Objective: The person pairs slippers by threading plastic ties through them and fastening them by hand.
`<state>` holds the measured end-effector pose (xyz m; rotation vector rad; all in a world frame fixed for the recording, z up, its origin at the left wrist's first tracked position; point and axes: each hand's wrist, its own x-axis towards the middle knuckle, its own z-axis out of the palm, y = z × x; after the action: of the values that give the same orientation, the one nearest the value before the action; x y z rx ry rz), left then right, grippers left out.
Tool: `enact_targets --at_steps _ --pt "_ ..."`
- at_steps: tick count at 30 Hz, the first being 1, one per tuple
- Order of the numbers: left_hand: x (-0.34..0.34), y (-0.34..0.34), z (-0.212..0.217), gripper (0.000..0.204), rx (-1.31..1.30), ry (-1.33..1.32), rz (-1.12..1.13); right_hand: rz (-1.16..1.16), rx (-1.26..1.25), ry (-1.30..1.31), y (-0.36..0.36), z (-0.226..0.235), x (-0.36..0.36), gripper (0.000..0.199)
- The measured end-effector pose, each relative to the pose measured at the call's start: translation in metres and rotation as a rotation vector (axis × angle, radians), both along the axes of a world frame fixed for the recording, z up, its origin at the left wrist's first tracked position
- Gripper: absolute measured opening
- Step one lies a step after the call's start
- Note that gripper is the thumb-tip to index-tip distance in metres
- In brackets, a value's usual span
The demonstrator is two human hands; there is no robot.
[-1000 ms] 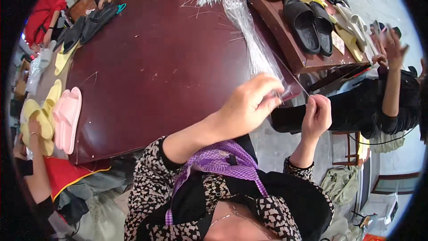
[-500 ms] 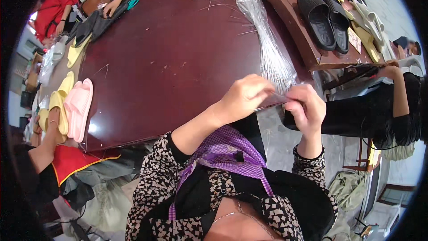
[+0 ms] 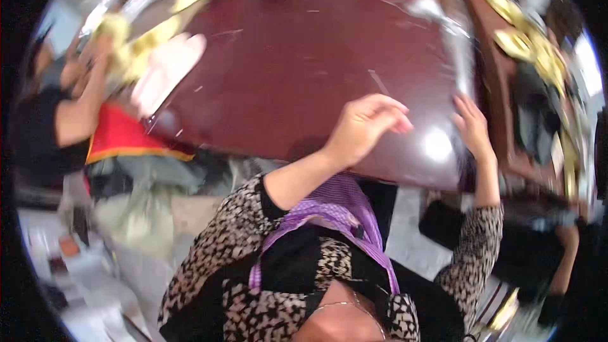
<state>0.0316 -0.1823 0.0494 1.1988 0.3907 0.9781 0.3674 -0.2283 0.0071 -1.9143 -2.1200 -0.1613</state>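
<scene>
Upper left of the frame: another person's arm (image 3: pixel 76 111) in a dark sleeve, blurred, reaching toward a heap of yellow slippers (image 3: pixel 136 50).

Just right of the heap: one pink slipper (image 3: pixel 166 71), lying at the left edge of the table.

Below it, left of centre: a red cloth with a yellow border (image 3: pixel 120 139), hanging below the table edge.

Centre: a dark red-brown table (image 3: pixel 304 57), glossy, with a few small scraps on its top.

Centre, right of middle: left hand (image 3: pixel 367 130), raised above the near edge of the table, fingers curled loosely inward; whether they pinch anything cannot be told through the blur.

Right of centre: right hand (image 3: pixel 472 126), fingers stretched out and released, fingertips touching the lower end of a clear plastic bag (image 3: pixel 459 44).

The bag runs from the fingertips toward the upper right of the frame, lying along the table's right edge.

Far right: a wooden shelf (image 3: pixel 500 88) with more yellow slippers (image 3: pixel 525 41) and dark shoes (image 3: pixel 532 107), all blurred.
</scene>
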Motion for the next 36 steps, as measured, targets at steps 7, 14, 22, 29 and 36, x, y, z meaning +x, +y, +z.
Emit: enact_targets --at_steps 7,14,22,29,36 --pt "-0.069 0.004 0.013 0.014 -0.074 -0.146 0.166 -0.002 -0.100 0.010 0.012 -0.006 0.018 0.049" --pt "-0.117 0.014 0.019 0.017 -0.277 -0.097 0.283 -0.064 -0.008 -0.116 0.004 0.031 -0.005 0.042" --pt "-0.064 0.014 0.023 0.015 -0.235 -0.135 0.136 0.391 -0.246 1.021 -0.001 0.077 -0.187 0.038" --pt "-0.097 0.032 0.015 0.018 -0.083 -0.079 0.219 0.193 -0.688 1.538 0.020 0.073 -0.230 0.021" --pt "-0.200 0.053 -0.012 0.023 0.298 0.647 0.823 0.199 -0.436 1.927 0.052 0.048 -0.197 0.022"
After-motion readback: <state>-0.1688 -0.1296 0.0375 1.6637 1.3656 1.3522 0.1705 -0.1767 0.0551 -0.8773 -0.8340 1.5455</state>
